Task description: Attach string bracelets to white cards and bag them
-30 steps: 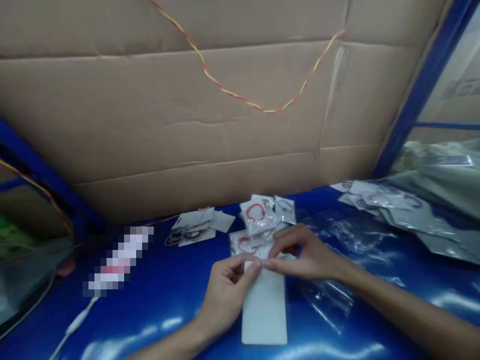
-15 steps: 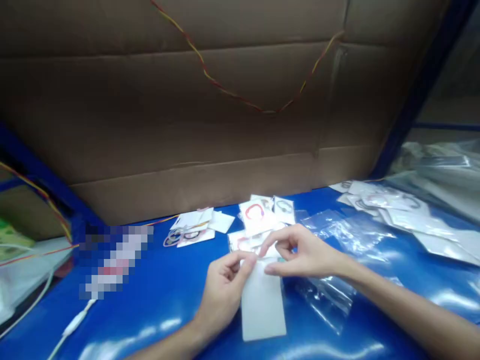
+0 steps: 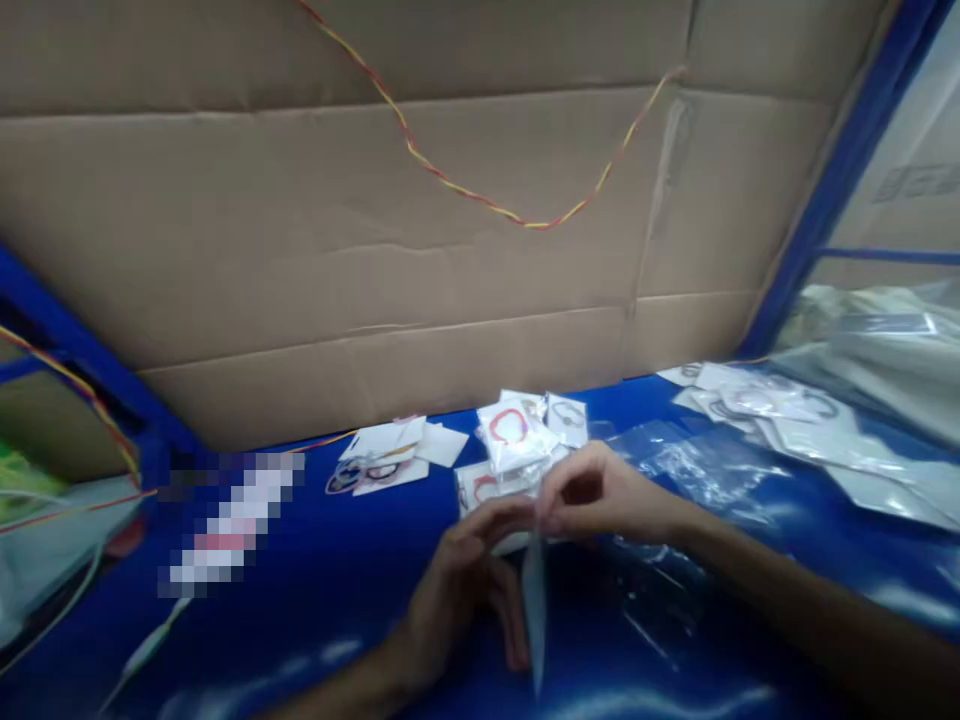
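The right hand [image 3: 600,495] is closed in a pinch, thumb against finger, on the top end of a pale flat card [image 3: 535,615]; this card hangs down almost edge-on, in front of the person, above the blue counter [image 3: 337,590]; the left hand [image 3: 457,575] has one fingertip at the same top end, while its lower fingers are beside the card, on its left; whether this hand also grips, I cannot tell.

Just behind the hands lie small clear packets, one with a red loop [image 3: 508,427] on white backing, another with a grey loop [image 3: 568,413]; to the left of them is a group of white cards [image 3: 394,440] with dark cords; to the right, near the right hand, are crumpled clear bags [image 3: 705,465], and farther right a spread pile of flat packets [image 3: 795,415]; behind everything stands a cardboard wall [image 3: 375,230], with a twisted red-yellow wire [image 3: 480,198] hanging across it.
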Available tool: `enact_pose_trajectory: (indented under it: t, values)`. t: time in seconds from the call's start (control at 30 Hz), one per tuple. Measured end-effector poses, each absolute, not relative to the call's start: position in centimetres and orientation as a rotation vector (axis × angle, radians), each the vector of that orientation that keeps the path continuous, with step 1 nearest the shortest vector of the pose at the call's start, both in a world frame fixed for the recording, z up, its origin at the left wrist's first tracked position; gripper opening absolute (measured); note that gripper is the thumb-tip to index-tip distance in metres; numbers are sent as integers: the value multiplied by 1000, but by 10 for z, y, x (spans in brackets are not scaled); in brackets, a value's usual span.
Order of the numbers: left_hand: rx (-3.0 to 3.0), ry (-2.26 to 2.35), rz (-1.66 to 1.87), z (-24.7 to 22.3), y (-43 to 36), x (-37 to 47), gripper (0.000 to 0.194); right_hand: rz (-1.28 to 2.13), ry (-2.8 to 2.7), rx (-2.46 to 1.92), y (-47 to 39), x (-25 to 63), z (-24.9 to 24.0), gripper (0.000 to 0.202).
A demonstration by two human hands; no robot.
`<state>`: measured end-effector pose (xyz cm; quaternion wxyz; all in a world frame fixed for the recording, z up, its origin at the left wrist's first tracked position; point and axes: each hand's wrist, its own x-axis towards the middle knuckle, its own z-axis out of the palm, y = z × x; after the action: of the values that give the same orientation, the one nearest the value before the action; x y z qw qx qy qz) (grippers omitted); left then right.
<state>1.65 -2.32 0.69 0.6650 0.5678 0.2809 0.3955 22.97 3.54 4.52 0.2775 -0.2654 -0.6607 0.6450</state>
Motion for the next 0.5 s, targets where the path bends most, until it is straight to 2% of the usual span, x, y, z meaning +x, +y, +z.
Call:
enact_pose_trajectory:
  t: [0.1, 0.3, 0.43, 0.5]
  values:
    - [1193, 565, 789, 9, -28, 19, 55, 1817, -1762, -667, 34, 229, 47, 37]
    - [1257, 839, 931, 10, -24, 24, 41, 1781, -1650, -689, 36, 226, 46, 37]
    - [1283, 974, 1079, 8, -19, 23, 39, 1926, -1471, -585, 40, 226, 41, 59]
    - [1308, 1015, 1100, 9, -18, 22, 40, 1877, -1509, -618, 41, 226, 39, 65]
